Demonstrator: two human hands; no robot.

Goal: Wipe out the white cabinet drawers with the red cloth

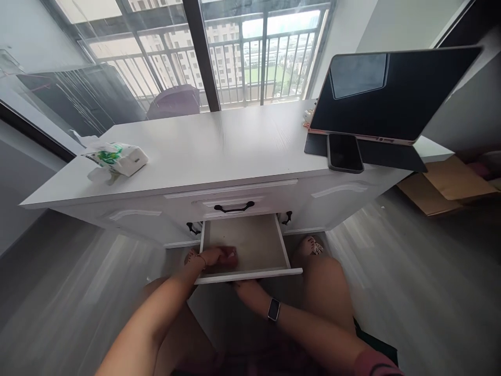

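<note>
I see drawer (260, 240) pulled out, pale inside; red thing (227, 262), make unclear, lies in its near-left corner.

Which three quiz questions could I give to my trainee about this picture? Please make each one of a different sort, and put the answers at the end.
1. Open question: Which hand is at the reddish thing inside the open drawer?
2. True or false: The phone lies in front of the tablet.
3. Fill in the gap: The watch is on the ____ wrist.

Key:
1. The left hand.
2. True.
3. Right.
</note>
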